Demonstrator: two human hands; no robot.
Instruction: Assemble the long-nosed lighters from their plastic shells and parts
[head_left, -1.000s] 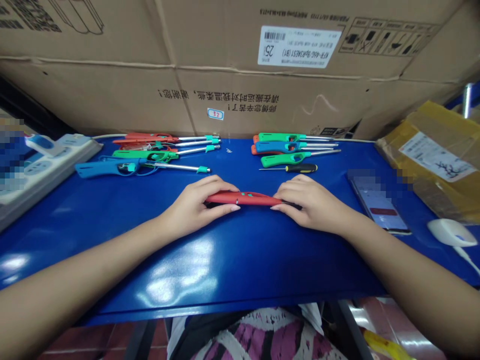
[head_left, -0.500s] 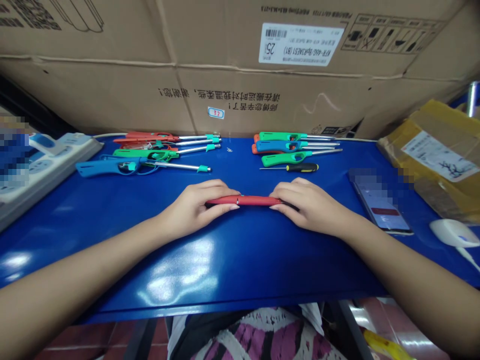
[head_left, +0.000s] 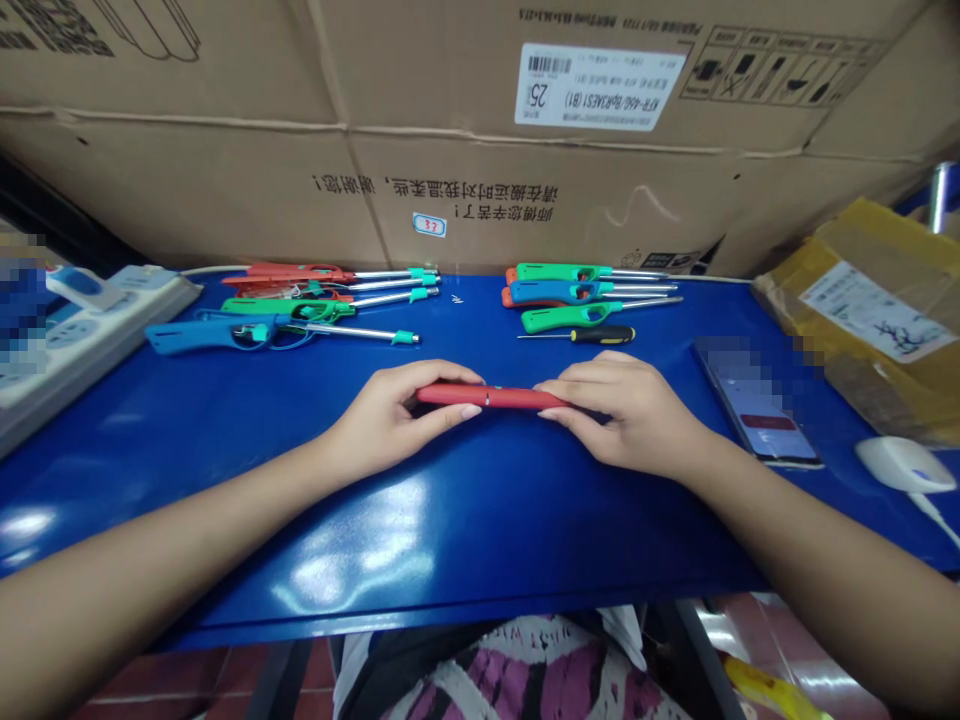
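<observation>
A red stick lighter (head_left: 517, 398) is held sideways over the middle of the blue table, its narrow edge towards me. My left hand (head_left: 397, 410) pinches its left end between thumb and fingers. At the other end, my right hand (head_left: 630, 410) is closed around it; that part is mostly covered by the fingers. Beyond my hands on the right lie several lighters, among them a green lighter (head_left: 562, 319) and a blue lighter (head_left: 553, 292). A yellow-and-black screwdriver (head_left: 611, 335) rests just in front of them.
At the back left lie several lighters with inner parts showing, including a blue lighter (head_left: 206, 334). A power strip (head_left: 97, 310) is at the left edge. To the right are a phone (head_left: 757, 405), a white device (head_left: 904, 465) and a taped parcel (head_left: 862, 300). A large cardboard box (head_left: 247, 150) stands behind.
The lighter has shifted and tilted slightly in my fingers, with more of its left end showing. Both hands keep hold of it, and the things on the table lie as before.
</observation>
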